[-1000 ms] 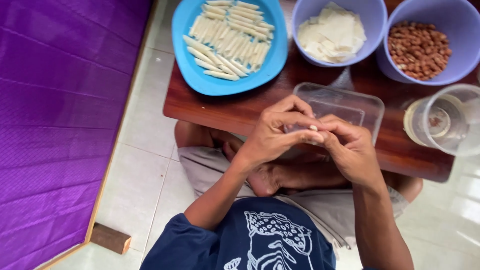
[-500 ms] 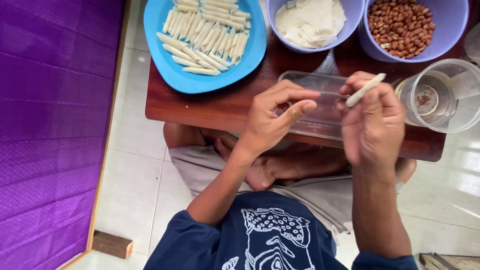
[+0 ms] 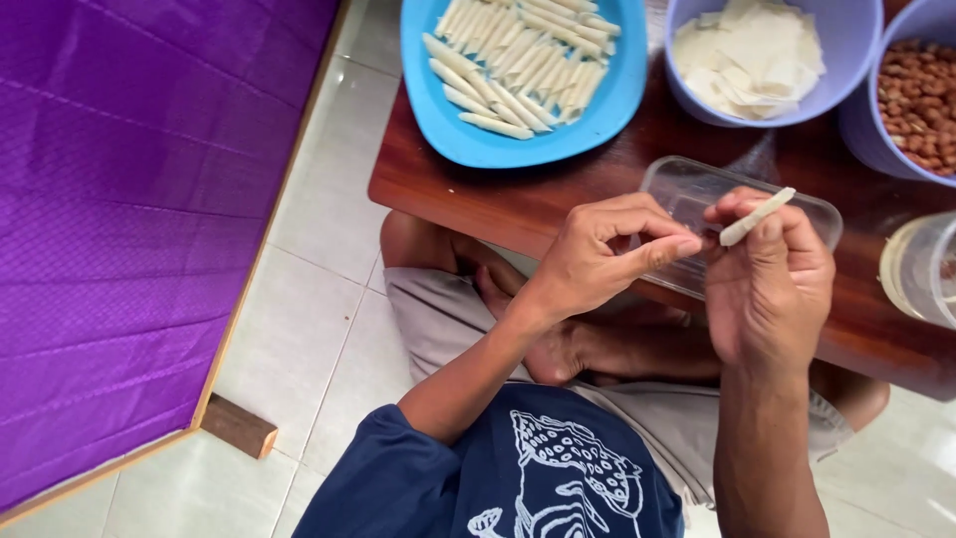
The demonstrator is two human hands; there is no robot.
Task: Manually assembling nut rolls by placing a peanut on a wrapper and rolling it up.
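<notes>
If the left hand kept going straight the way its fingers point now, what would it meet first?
The left hand points right, toward the right hand, which holds a pale rolled stick. It would probably meet those fingers first, above the clear plastic container; depth is unclear.

Low wooden table point(image 3: 468, 194) carries blue plate point(image 3: 438, 120), 2 purple bowls point(image 3: 856, 60), clear tub point(image 3: 677, 184).

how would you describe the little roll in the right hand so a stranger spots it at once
Start at the dark brown wooden table, then the clear rectangular plastic tub at its near edge. Just above it, the right hand pinches a thin, pale, rolled pastry stick. It is the only roll off the oval blue plate.
</notes>
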